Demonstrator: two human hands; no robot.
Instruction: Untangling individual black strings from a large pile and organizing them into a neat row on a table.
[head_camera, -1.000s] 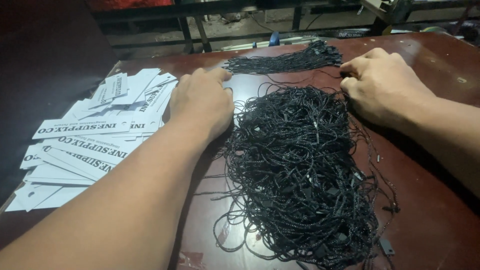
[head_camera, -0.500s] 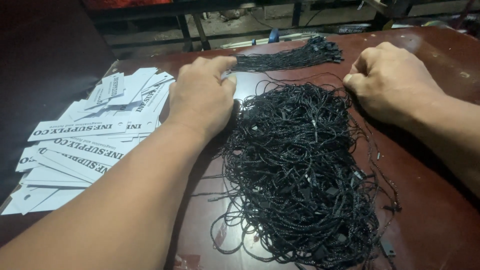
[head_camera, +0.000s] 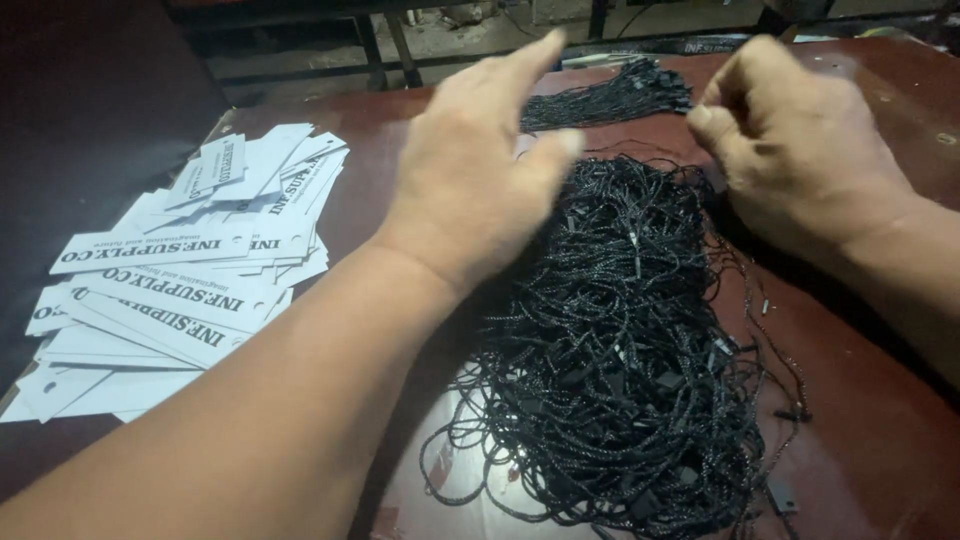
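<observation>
At centre frame, the soft, light, tangle-prone black cords (head_camera: 620, 350) want a pinch on one strand; left hand (head_camera: 480, 170) open, right hand (head_camera: 800, 140) loosely curled, empty as far as shows.

White paper tags (head_camera: 190, 290) heaped at left, dark wooden table (head_camera: 880, 420)
</observation>
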